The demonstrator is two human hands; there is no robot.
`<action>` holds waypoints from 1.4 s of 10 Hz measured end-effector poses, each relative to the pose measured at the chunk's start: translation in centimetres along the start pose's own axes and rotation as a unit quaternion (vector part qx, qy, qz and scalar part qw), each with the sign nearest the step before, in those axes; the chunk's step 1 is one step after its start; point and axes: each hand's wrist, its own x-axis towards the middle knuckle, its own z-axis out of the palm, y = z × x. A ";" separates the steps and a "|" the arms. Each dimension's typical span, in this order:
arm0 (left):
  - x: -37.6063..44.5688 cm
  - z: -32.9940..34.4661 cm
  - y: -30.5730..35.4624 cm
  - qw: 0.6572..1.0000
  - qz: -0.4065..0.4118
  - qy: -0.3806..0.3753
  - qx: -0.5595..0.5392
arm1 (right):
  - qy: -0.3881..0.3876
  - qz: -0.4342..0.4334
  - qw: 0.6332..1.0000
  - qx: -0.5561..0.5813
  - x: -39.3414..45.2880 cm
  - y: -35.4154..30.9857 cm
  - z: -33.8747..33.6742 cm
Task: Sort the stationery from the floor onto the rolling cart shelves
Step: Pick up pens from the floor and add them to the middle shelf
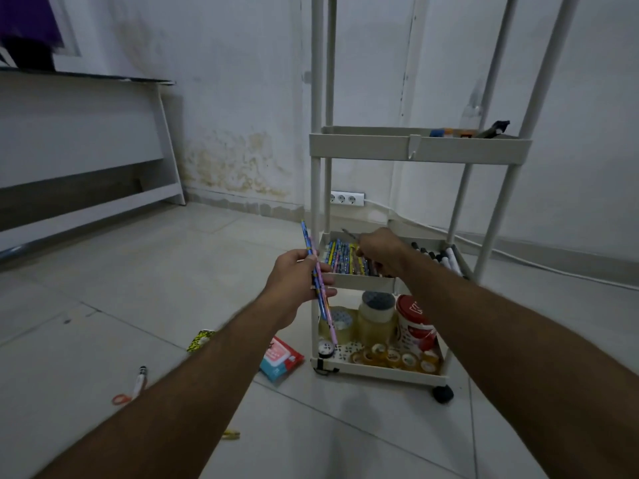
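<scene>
A pale tiled floor (145, 271) fills the lower part of the view, its grout lines running diagonally; a white wall (242, 81) rises behind it, marked near the base with yellow-brown stains (238, 167); a white triple socket strip (346, 198) sits low on that wall, with a white cable (518, 254) trailing from it to the right along the floor; at left stands a white desk (69, 133) with a dark tabletop edge; above it, in the top left corner, something purple (27, 15) shows, too cropped to identify.
</scene>
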 end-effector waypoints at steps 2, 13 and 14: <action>0.4 0.2 -0.8 1.000 0.006 -0.021 0.010 | 0.006 -0.020 0.999 -0.042 2.2 -0.3 1.5; 2.8 2.5 1.4 0.979 0.069 -0.050 0.186 | -0.089 -0.012 0.986 0.138 -3.9 2.1 -1.9; 2.8 1.2 0.9 0.981 0.081 -0.035 0.173 | -0.022 -0.012 0.986 0.167 -0.8 1.2 -1.7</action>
